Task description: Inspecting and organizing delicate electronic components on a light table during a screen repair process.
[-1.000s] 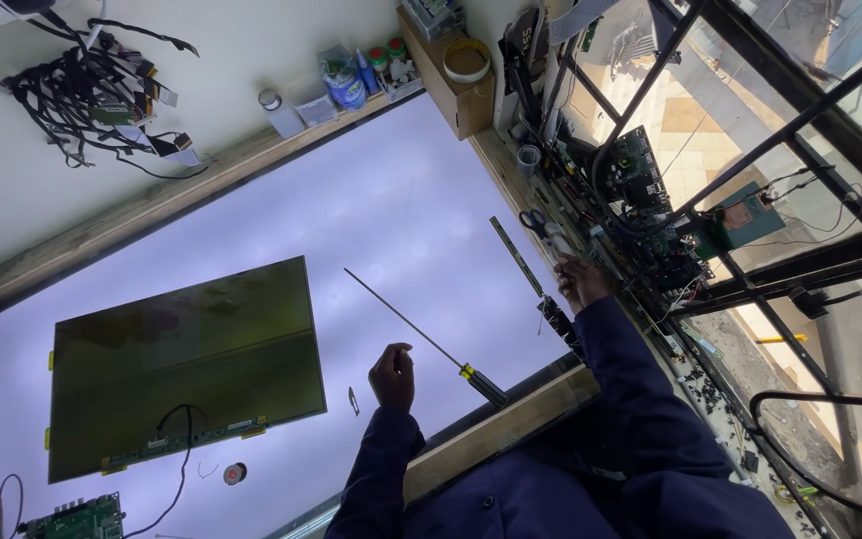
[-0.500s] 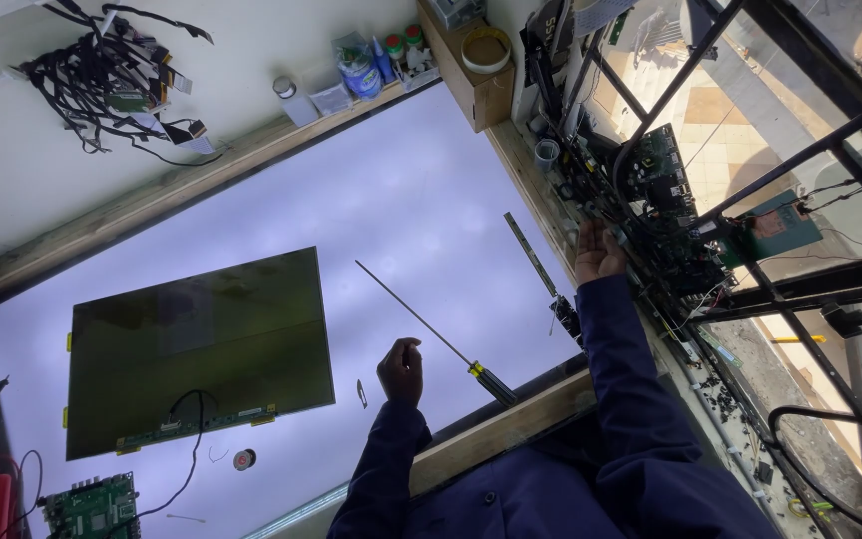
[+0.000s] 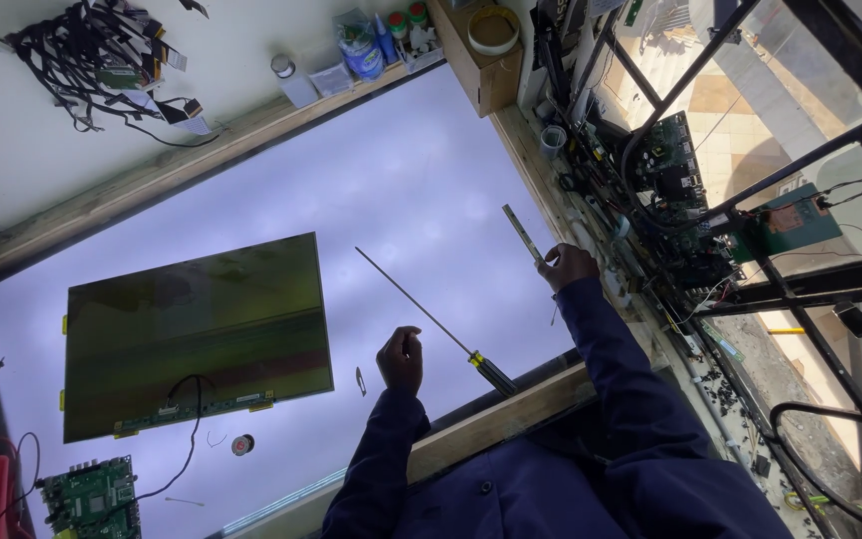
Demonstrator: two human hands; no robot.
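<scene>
My left hand (image 3: pixel 401 359) hovers over the lit white work surface (image 3: pixel 401 190) with its fingers curled in; I see nothing in it. It sits right beside a long thin screwdriver (image 3: pixel 421 309) with a black and yellow handle, which lies on the surface. My right hand (image 3: pixel 566 266) is near the right edge of the surface. It grips the near end of a narrow flat metal strip (image 3: pixel 521 232) that points away from me. Both arms are in dark blue sleeves.
A dark display panel (image 3: pixel 197 334) lies to the left, cabled to a green circuit board (image 3: pixel 92 494). A small disc (image 3: pixel 242 444) and a small blade-like piece (image 3: pixel 360 380) lie near it. Bottles (image 3: pixel 361 50), a tape roll (image 3: pixel 491 28) and tangled cables (image 3: pixel 102 55) line the far edge. Circuit boards and wires (image 3: pixel 680 180) crowd the right.
My right hand has closed over the near end of the metal strip, which now shows only beyond the fingers. My left hand stays curled beside the screwdriver. The view has shifted slightly.
</scene>
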